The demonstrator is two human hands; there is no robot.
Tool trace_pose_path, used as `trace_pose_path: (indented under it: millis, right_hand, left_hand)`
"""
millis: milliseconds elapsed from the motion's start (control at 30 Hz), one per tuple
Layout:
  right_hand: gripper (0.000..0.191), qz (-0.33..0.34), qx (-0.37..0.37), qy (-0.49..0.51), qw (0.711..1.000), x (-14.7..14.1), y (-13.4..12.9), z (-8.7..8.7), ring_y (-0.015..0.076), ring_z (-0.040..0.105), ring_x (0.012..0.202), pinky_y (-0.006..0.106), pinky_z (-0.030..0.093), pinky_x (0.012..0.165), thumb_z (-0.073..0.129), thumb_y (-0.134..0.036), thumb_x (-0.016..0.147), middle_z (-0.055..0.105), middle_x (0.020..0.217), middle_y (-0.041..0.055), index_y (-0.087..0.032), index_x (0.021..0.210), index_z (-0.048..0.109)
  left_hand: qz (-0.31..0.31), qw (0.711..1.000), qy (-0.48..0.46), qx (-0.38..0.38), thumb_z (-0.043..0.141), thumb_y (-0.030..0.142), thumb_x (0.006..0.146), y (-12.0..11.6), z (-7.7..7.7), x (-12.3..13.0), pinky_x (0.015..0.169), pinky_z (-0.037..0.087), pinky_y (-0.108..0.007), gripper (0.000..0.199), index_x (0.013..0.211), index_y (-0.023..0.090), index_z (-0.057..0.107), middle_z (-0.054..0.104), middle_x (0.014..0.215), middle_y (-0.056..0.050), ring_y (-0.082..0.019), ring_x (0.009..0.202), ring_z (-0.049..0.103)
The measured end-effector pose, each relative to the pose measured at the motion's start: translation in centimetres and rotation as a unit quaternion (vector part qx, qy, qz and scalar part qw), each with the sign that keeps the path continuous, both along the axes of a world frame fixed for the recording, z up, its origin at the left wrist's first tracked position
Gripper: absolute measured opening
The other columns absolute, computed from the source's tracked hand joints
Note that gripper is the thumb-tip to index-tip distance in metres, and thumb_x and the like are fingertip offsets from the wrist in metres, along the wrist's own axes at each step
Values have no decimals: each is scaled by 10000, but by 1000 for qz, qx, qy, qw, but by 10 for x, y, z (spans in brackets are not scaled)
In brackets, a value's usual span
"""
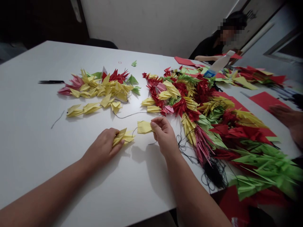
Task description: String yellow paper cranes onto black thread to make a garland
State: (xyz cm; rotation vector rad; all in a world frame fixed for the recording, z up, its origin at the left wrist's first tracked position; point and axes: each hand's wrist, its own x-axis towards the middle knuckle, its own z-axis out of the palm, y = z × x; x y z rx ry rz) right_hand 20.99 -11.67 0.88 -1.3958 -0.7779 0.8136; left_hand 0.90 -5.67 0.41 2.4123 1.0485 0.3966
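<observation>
My left hand (pixel 107 143) is closed round a small bunch of folded yellow paper pieces (pixel 126 137) low over the white table (pixel 82 183). To its right, my right hand (pixel 163 134) pinches one yellow paper piece (pixel 144 127) between thumb and fingers. A dark thread (pixel 133 130) runs between the bunch and this piece. Beyond my hands lies a row of folded yellow pieces (pixel 91 108), with a black thread (pixel 132 114) stretching right from its end.
Folded red, green, pink and yellow paper (pixel 203 91) covers the right side, near tangled black thread (pixel 215 173). A bottle (pixel 219 64) stands tilted there. A black pen-like tool (pixel 51 82) lies far left. One person sits back right; another person's hand (pixel 290 118) is at right.
</observation>
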Motion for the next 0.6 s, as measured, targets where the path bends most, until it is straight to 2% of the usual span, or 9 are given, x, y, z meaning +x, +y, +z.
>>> trace_pose_path:
  millis: [200, 333, 400, 500, 600]
  right_hand:
    - [219, 107, -59, -44, 992, 8, -9, 11, 39, 301, 474, 188, 211, 408, 597, -358, 691, 476, 715, -30, -186, 784, 498]
    - [209, 192, -63, -5, 979, 16, -16, 23, 28, 252, 443, 186, 172, 388, 626, -340, 679, 446, 656, -48, -182, 754, 510]
    - [213, 212, -53, 32, 975, 13, -16, 24, 21, 225, 423, 185, 157, 379, 631, -345, 680, 433, 634, -57, -188, 749, 505]
    - [234, 188, -38, 68, 979, 1, -12, 20, 19, 204, 406, 184, 151, 364, 624, -373, 677, 444, 640, -57, -199, 769, 498]
    - [233, 99, -21, 13, 995, -11, -5, 11, 27, 284, 435, 178, 227, 380, 606, -375, 684, 495, 713, -34, -196, 789, 501]
  left_hand:
    - [46, 998, -11, -29, 314, 487, 867, 0, 3, 0, 773, 444, -369, 340, 966, 193, 455, 568, 917, -73, -236, 878, 533]
    - [56, 998, -2, -30, 308, 485, 871, 0, 4, 1, 775, 442, -372, 359, 976, 175, 456, 565, 922, -77, -238, 881, 530]
    - [49, 999, 2, -22, 308, 490, 872, 0, 2, 1, 784, 440, -378, 367, 975, 171, 460, 563, 919, -84, -243, 885, 526]
    - [38, 999, 0, -7, 318, 501, 868, 1, -1, 2, 791, 438, -385, 378, 973, 171, 470, 560, 904, -87, -251, 882, 525]
    - [22, 1000, -2, 0, 327, 493, 866, 0, -2, 2, 791, 439, -386, 370, 968, 171, 479, 557, 902, -84, -248, 876, 524]
